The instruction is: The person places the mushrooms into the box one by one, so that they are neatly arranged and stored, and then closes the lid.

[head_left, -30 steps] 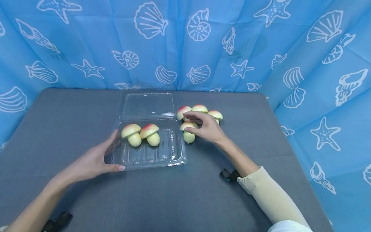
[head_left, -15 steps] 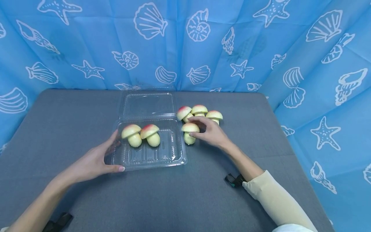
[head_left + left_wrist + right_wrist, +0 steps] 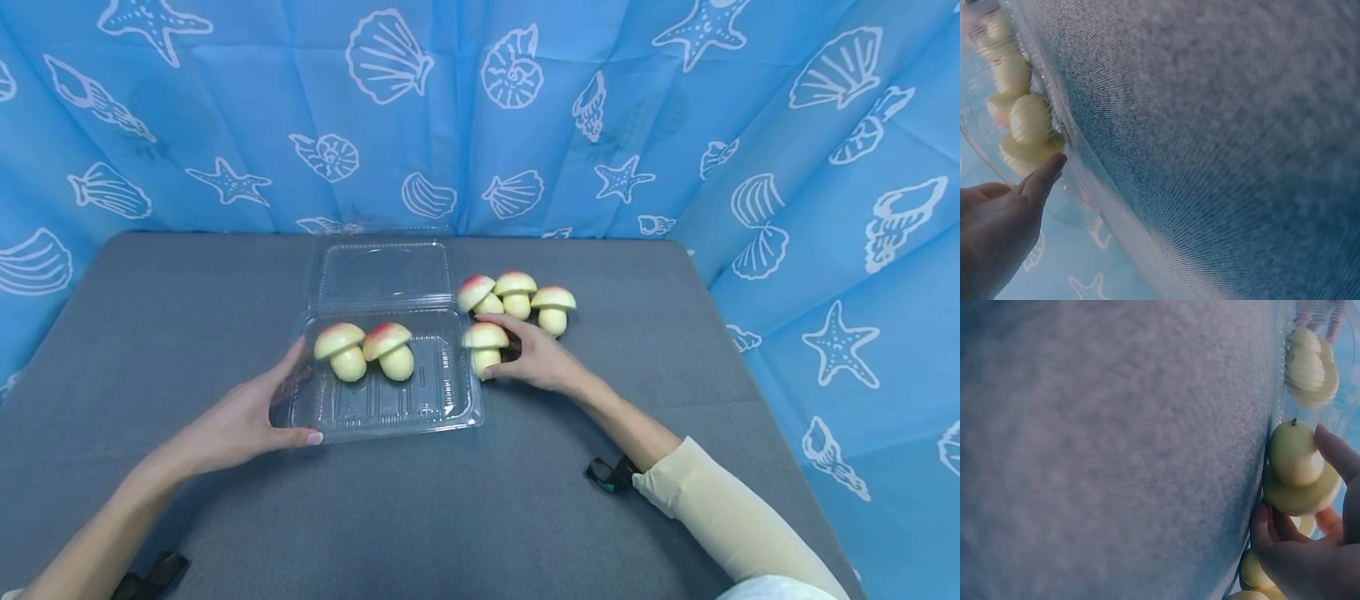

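Observation:
My right hand (image 3: 536, 358) holds a pale yellow toy mushroom (image 3: 486, 337) at the right edge of a clear plastic clamshell box (image 3: 442, 417). In the right wrist view its thumb lies along the stem of the toy mushroom (image 3: 1295, 453), with fingers at the cap. My left hand (image 3: 232, 417) rests against the box's left end, thumb at the front corner and fingers spread along the side wall. Inside the box, two red-topped mushrooms, a left one (image 3: 347, 354) and a right one (image 3: 392, 350), lie side by side. The left wrist view shows fingertips right at the box wall.
Behind the right hand stand three more mushrooms: a left one (image 3: 480, 296), a middle one (image 3: 516, 292) and a right one (image 3: 553, 310). The box's lid (image 3: 384, 271) lies open toward the back. A grey cloth covers the table (image 3: 420, 517); a blue shell-print curtain (image 3: 465, 108) hangs behind.
My right hand has come forward from the group of mushrooms, closed round the nearest one and tugged it slightly left to the box's edge. The left hand and box have stayed put.

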The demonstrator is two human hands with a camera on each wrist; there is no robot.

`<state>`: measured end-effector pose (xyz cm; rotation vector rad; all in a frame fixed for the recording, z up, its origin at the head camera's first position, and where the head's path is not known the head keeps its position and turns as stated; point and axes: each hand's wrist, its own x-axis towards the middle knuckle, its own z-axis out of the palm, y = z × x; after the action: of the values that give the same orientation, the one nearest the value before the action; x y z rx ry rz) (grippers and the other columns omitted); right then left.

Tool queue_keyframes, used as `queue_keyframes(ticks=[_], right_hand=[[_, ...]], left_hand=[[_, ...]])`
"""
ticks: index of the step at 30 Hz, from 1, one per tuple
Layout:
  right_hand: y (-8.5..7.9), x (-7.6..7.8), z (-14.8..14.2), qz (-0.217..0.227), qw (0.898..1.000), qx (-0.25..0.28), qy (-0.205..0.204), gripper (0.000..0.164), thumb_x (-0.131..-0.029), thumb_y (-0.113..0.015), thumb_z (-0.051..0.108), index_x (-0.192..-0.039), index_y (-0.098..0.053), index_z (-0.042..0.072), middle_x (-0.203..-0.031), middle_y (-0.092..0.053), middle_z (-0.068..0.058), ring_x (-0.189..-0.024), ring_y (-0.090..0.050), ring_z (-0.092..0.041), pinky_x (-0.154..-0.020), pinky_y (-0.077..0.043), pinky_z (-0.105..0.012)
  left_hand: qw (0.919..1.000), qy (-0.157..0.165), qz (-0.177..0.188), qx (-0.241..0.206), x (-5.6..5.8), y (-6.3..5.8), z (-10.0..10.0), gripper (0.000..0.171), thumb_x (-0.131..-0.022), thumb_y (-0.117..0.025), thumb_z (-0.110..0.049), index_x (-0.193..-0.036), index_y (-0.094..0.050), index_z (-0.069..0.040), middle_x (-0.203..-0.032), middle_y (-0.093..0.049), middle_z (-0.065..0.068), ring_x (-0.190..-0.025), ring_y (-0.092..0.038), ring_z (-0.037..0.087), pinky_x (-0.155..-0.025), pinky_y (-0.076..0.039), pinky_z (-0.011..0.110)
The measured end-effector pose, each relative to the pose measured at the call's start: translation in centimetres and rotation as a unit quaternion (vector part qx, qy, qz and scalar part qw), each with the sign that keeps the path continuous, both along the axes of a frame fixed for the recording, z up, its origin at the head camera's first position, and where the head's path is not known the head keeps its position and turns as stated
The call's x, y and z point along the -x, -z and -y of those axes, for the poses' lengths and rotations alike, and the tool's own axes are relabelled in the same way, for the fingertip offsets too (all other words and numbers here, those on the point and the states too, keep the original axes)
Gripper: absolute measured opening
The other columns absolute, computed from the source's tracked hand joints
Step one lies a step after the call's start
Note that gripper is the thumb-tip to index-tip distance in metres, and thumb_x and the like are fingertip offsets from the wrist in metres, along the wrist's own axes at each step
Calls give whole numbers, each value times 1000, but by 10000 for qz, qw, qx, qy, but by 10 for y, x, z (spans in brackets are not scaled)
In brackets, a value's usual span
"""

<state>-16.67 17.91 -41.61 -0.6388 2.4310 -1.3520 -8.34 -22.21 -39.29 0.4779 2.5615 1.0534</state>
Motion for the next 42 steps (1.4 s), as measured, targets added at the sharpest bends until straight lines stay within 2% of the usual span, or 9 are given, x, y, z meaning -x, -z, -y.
queue_keyframes(ticks=[3, 7, 15, 24, 27, 31, 35, 42], right_hand=[[0, 0, 1, -259, 9991, -336, 14, 79, -77, -87, 14, -146, -49, 11, -135, -60, -9, -123, -56, -23, -103, -45, -42], [-1, -2, 1, -323, 9983, -466, 121, 77, -77, -87, 16, -145, -50, 11, -132, -62, -9, -120, -58, -22, -101, -47, -41], [-8, -4, -6, -150, 9995, -117, 250, 74, -77, -85, 7, -143, -51, 7, -128, -62, -11, -116, -62, -24, -96, -52, -40], [-18, -6, -11, -247, 9983, 383, 358, 76, -78, -84, 2, -144, -47, 4, -144, -51, -14, -125, -56, -27, -104, -48, -35], [-23, -6, -11, -355, 9970, 625, 296, 75, -77, -84, -1, -143, -47, 0, -142, -51, -14, -127, -53, -27, -106, -45, -33], [-30, -5, -9, -529, 9954, 801, 78, 75, -77, -83, -2, -143, -48, 2, -142, -51, -13, -128, -53, -26, -106, -45, -31], [-35, -5, -6, -538, 9950, 827, -128, 75, -77, -83, -3, -144, -50, 4, -141, -53, -12, -126, -54, -23, -105, -45, -30], [-41, -7, 5, -483, 9952, 762, -380, 75, -77, -84, -1, -143, -49, 2, -141, -53, -10, -127, -55, -22, -105, -45, -28]], left_hand=[[10000, -15, 8, 42, 0, 0, 0, 127, -77, -83, -49, -160, 7, -13, -151, -34, 32, -133, -41, 51, -106, -33, 65], [10000, -27, 56, 51, 0, 1, 0, 128, -77, -83, -48, -160, 7, -12, -152, -33, 33, -133, -41, 51, -106, -34, 65], [10000, -28, 83, 25, 0, 0, 0, 128, -77, -82, -50, -160, 7, -13, -152, -33, 32, -134, -40, 51, -106, -34, 65], [9998, -39, 198, -15, 0, -2, -1, 127, -77, -83, -47, -159, 7, -11, -154, -30, 33, -134, -39, 53, -106, -35, 64], [9998, -45, 198, -1, 0, -2, -1, 127, -77, -83, -47, -159, 7, -11, -153, -31, 33, -133, -39, 52, -106, -35, 64], [9998, -42, 192, -15, -1, -2, 0, 126, -78, -83, -45, -160, 7, -11, -154, -29, 32, -134, -39, 52, -106, -35, 64], [9998, -45, 182, -1, -1, 0, 0, 126, -78, -83, -46, -160, 8, -14, -155, -29, 31, -135, -38, 51, -106, -35, 64], [9998, -63, 195, -35, 0, 1, 0, 126, -78, -83, -45, -160, 8, -14, -154, -30, 31, -134, -39, 51, -106, -35, 63]])
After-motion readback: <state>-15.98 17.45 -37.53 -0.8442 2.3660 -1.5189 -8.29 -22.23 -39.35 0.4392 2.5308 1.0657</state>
